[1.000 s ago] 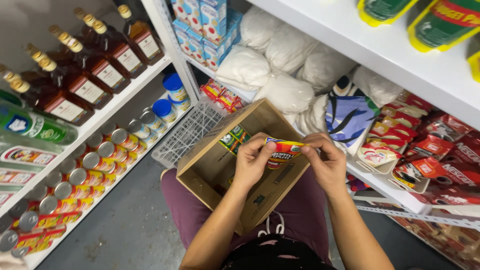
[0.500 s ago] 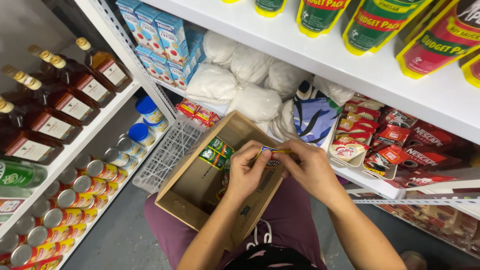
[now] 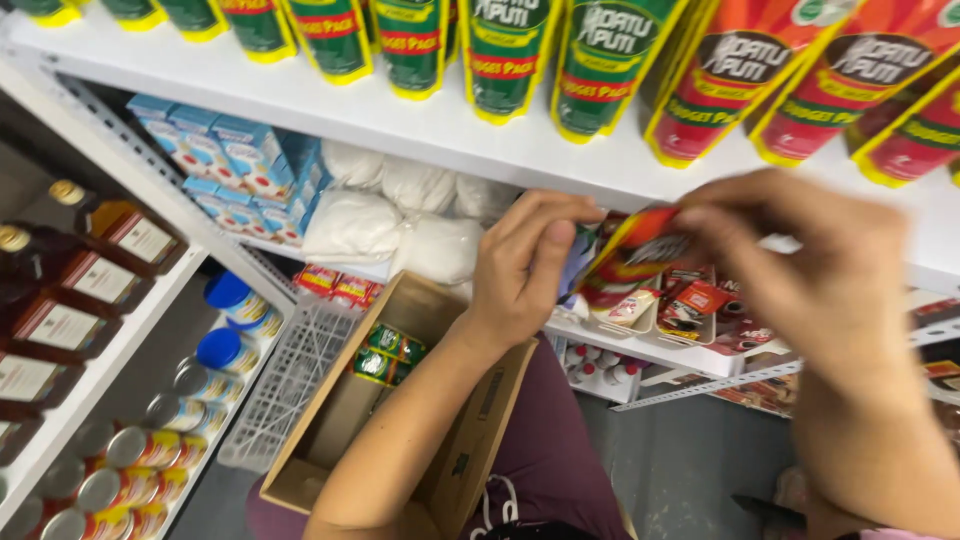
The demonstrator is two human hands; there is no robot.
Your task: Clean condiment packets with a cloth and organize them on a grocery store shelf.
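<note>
my left hand (image 3: 525, 265) and my right hand (image 3: 800, 265) both pinch one small red sachet (image 3: 640, 245), raised in front of the white shelf (image 3: 420, 130). left fingers are curled shut on its lower left end, right fingers closed on its upper right end. the sachet's long axis runs diagonally, low end toward my left hand, high end toward my right. it is tilted, printed face toward me, blurred so i cannot tell the details.

around it: green pouches (image 3: 505, 40) and red pouches (image 3: 740, 80) stand in a row on the shelf above. behind the sachet sit trays of small red packets (image 3: 690, 305) on the lower shelf, partly hidden by my hands. white bags (image 3: 355, 225) lie left of them, blue cartons (image 3: 235, 155) further left. the open cardboard box (image 3: 330, 430) rests on my lap under my left forearm, with green sachets (image 3: 385, 355) inside. a white wire basket (image 3: 285, 385) is beside the box. brown bottles (image 3: 90, 275) and cans (image 3: 130, 470) fill the left rack, blue-capped jars (image 3: 230, 300) near them.

versus half a second ago: my hands were low over the box holding the sachet, now they are lifted to shelf level, well above the box. the view has tipped up, so the pouch row fills the top. my right hand is now larger and blurred.
</note>
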